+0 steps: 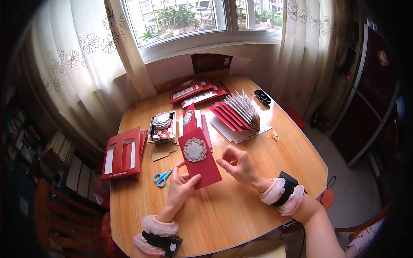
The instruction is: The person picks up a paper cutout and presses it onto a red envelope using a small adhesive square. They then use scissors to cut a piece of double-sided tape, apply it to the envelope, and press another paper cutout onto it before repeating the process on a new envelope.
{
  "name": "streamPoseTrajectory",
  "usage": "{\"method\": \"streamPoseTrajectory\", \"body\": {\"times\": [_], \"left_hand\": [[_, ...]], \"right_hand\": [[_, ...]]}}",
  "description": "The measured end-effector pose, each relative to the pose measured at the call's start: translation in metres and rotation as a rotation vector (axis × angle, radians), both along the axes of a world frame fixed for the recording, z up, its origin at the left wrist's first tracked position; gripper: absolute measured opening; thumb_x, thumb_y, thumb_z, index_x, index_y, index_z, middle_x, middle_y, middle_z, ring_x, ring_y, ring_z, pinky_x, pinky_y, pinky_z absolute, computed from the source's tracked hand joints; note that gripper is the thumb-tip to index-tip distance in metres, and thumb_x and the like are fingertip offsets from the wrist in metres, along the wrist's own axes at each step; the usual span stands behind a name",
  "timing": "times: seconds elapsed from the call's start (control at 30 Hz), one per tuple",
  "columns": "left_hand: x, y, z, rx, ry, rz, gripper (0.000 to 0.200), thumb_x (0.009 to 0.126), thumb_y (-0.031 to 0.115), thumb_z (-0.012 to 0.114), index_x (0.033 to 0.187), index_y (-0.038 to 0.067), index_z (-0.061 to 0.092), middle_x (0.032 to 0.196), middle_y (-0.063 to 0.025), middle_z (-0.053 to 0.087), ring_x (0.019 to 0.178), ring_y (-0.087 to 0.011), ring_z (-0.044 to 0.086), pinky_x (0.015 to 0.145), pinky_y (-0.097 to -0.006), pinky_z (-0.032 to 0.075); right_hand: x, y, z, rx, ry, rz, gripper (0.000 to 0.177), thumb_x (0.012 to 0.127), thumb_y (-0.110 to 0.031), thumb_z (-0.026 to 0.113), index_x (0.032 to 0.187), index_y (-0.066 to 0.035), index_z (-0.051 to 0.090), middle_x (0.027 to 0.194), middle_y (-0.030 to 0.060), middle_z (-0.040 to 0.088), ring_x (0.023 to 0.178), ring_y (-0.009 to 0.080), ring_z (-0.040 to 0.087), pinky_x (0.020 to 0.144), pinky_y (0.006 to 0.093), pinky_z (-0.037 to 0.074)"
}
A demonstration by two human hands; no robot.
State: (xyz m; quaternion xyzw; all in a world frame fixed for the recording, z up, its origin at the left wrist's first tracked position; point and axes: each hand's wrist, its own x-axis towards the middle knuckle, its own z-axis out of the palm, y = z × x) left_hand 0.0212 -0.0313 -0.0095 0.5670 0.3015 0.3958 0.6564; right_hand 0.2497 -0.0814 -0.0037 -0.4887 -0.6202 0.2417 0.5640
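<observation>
The left hand (pixel 181 185) is grasping a red card (pixel 209 174) with a whitish rosette (pixel 195 150), holding it tilted above the counter (pixel 211 223) near blue scissors (pixel 161 177). The right hand (pixel 241 167), its grip released and fingers loosely curling, is hovering just beside the card.

Over on the left, the red pack (pixel 122 156) shows its small white capitals, and they read "6PK MONEY WALLETS", running right along the lower edge of its front!
</observation>
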Motion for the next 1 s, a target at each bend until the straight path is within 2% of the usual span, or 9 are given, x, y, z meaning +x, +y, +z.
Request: {"method": "streamPoseTrajectory", "body": {"times": [0.03, 0.07, 0.13, 0.3, 0.37, 0.4, 0.47, 0.53, 1.0], "left_hand": [[0.0, 0.001, -0.001, -0.016, -0.03, 0.029, 0.06, 0.094, -0.001, 0.067, 0.14, 0.0, 0.028, 0.116, -0.0248, 0.068, 0.104, -0.0237, 0.07, 0.088, -0.0336, 0.06], [0.0, 0.002, 0.0, -0.015, -0.029, 0.029, 0.06, 0.094, -0.001, 0.067, 0.14, 0.0, 0.028, 0.116, -0.0248, 0.068, 0.104, -0.0237, 0.07, 0.088, -0.0336, 0.06], [0.0, 0.002, 0.001, 0.034, -0.022, 0.09, 0.059, 0.095, 0.0, 0.066, 0.14, 0.0, 0.028, 0.116, -0.0244, 0.067, 0.105, -0.0239, 0.07, 0.089, -0.0335, 0.06], [0.004, 0.002, -0.004, 0.058, -0.079, 0.085, 0.058, 0.096, 0.002, 0.066, 0.14, 0.0, 0.028, 0.118, -0.0233, 0.066, 0.103, -0.0234, 0.07, 0.088, -0.0326, 0.06], [0.004, 0.002, -0.004, 0.066, -0.112, 0.1, 0.058, 0.097, 0.005, 0.066, 0.14, 0.0, 0.028, 0.117, -0.0214, 0.067, 0.101, -0.023, 0.071, 0.085, -0.0314, 0.06], [0.002, 0.003, -0.004, 0.055, -0.051, 0.103, 0.057, 0.098, 0.006, 0.065, 0.14, 0.0, 0.028, 0.113, -0.019, 0.067, 0.096, -0.022, 0.071, 0.082, -0.0299, 0.06], [-0.001, 0.004, -0.004, 0.043, 0.009, 0.107, 0.056, 0.099, 0.008, 0.064, 0.14, 0.0, 0.028, 0.11, -0.0167, 0.068, 0.092, -0.021, 0.072, 0.079, -0.0284, 0.06], [-0.001, 0.005, -0.007, 0.06, 0.052, 0.105, 0.055, 0.099, 0.01, 0.063, 0.141, 0.001, 0.028, 0.103, -0.0129, 0.067, 0.084, -0.0187, 0.072, 0.072, -0.0256, 0.058], [-0.004, 0.012, -0.021, 0.092, 0.1, 0.019, 0.056, 0.097, 0.004, 0.063, 0.141, 0.0, 0.028, 0.103, -0.0121, 0.068, 0.08, -0.0144, 0.07, 0.068, -0.0225, 0.055]], "right_hand": [[0.001, -0.001, -0.001, -0.132, 0.013, 0.106, 0.02, 0.095, -0.011, 0.07, 0.093, -0.003, 0.052, 0.078, 0.0052, 0.065, 0.063, 0.008, 0.061, 0.052, 0.0239, 0.047], [0.0, -0.003, 0.0, -0.131, 0.014, 0.106, 0.02, 0.095, -0.011, 0.07, 0.093, -0.003, 0.052, 0.078, 0.0052, 0.065, 0.063, 0.008, 0.061, 0.052, 0.0239, 0.047], [-0.005, -0.008, 0.006, -0.336, 0.232, 0.339, 0.02, 0.095, -0.009, 0.069, 0.094, -0.002, 0.05, 0.077, 0.0057, 0.064, 0.06, 0.0085, 0.062, 0.053, 0.0233, 0.049], [-0.007, -0.003, -0.003, -0.255, 0.408, 0.423, 0.018, 0.096, -0.001, 0.065, 0.096, -0.002, 0.048, 0.08, 0.0058, 0.064, 0.064, 0.0122, 0.068, 0.052, 0.023, 0.054], [-0.006, -0.001, -0.004, -0.153, 0.365, 0.31, 0.017, 0.097, 0.0, 0.064, 0.095, -0.003, 0.047, 0.079, 0.0053, 0.062, 0.067, 0.0142, 0.07, 0.055, 0.0243, 0.058], [-0.005, 0.001, -0.005, -0.153, 0.365, 0.31, 0.017, 0.097, 0.0, 0.064, 0.095, -0.003, 0.047, 0.079, 0.0053, 0.062, 0.067, 0.0142, 0.07, 0.055, 0.0243, 0.058], [-0.002, 0.005, -0.004, -0.089, 0.429, 0.094, 0.017, 0.097, 0.002, 0.061, 0.092, -0.002, 0.046, 0.078, 0.0052, 0.06, 0.067, 0.0149, 0.071, 0.054, 0.0234, 0.057], [0.005, 0.009, -0.005, -0.075, 0.439, 0.019, 0.016, 0.097, 0.003, 0.06, 0.091, -0.003, 0.045, 0.078, 0.0062, 0.061, 0.066, 0.0154, 0.072, 0.053, 0.0236, 0.057], [0.013, 0.055, -0.001, -0.156, 0.335, -0.012, 0.017, 0.096, 0.002, 0.061, 0.09, -0.001, 0.045, 0.077, 0.0103, 0.063, 0.068, 0.0191, 0.073, 0.056, 0.0268, 0.06]]}}
